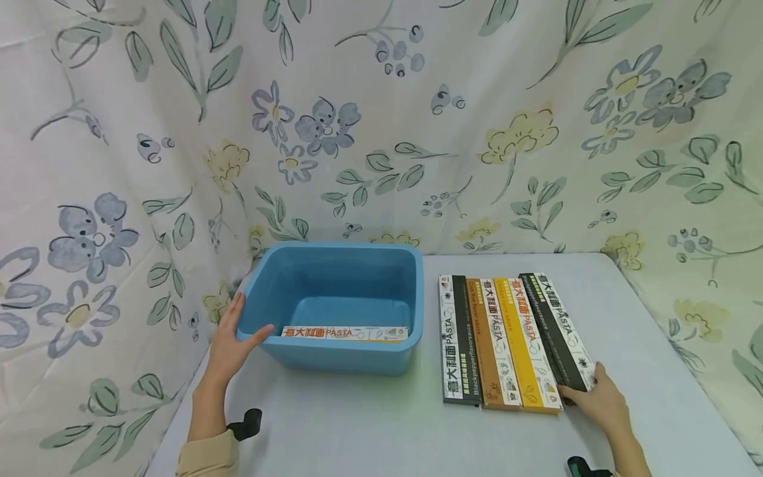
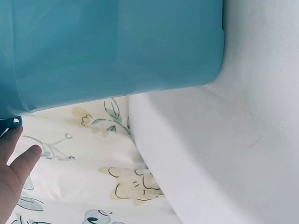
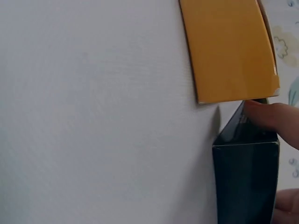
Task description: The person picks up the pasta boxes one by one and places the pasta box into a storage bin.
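Note:
My left hand [image 1: 229, 348] rests on the left rim of a blue plastic bin [image 1: 340, 358], fingers straight along it and the thumb reaching over the front corner. In the left wrist view, the fingers touch the rim's underside. One white-and-orange pasta box [image 1: 346, 333] lies inside the bin along its front wall. On the right, my right hand [image 1: 605, 404] pinches the near end of a black-and-white pasta box [image 1: 560, 331] between thumb and fingers. This box slants beside a yellow pasta box [image 1: 524, 344], and its dark end panel [image 3: 245, 182] faces the right wrist camera.
Left of the yellow box lie a brown pasta box [image 1: 493, 344] and another black-and-white pasta box [image 1: 460, 341], side by side. All stand on a white table [image 1: 357, 424]. A floral curtain [image 1: 381, 132] hangs behind and along both sides.

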### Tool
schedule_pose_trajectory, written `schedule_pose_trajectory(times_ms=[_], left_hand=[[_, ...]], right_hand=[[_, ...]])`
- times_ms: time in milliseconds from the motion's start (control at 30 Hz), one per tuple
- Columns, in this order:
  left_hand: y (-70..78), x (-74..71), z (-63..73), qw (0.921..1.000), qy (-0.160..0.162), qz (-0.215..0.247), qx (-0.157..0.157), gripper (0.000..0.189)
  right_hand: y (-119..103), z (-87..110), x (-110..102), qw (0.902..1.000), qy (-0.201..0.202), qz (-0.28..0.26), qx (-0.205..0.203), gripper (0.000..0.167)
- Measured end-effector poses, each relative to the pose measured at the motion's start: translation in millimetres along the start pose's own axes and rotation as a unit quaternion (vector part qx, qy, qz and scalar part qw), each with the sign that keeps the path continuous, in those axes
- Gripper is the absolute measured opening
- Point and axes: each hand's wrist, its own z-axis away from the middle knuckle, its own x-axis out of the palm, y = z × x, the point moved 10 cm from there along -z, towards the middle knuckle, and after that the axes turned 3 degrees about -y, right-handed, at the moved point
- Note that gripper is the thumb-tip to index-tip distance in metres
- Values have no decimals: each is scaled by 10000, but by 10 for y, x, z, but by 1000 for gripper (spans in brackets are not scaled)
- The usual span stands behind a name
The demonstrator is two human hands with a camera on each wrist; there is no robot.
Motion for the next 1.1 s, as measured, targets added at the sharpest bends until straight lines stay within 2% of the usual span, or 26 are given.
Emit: schedule_pose_trajectory(times_ms=[167, 333, 467, 733, 967, 1100], left_hand=[[-5, -2, 4, 10000, -5, -12, -32, 96], [-7, -10, 11, 10000, 2, 21, -22, 97], [-2, -2, 10, 10000, -16, 23, -11, 96], [7, -5, 11, 10000, 8, 2, 27, 96], [15, -6, 18, 10000, -5, 40, 56, 96], [14, -9, 23, 10000, 2, 45, 86, 96]], right_hand=[[87, -14, -7, 9975, 13, -461, 530, 111], [130, 2, 15, 9879, 149, -1284, 862, 109], [168, 28, 30, 9746, 369, -1935, 1064, 112], [202, 48, 60, 9526, 650, -2686, 1270, 111], [188, 65, 96, 9241, 853, -3442, 1424, 113], [168, 75, 84, 9168, 940, -3595, 1462, 112]])
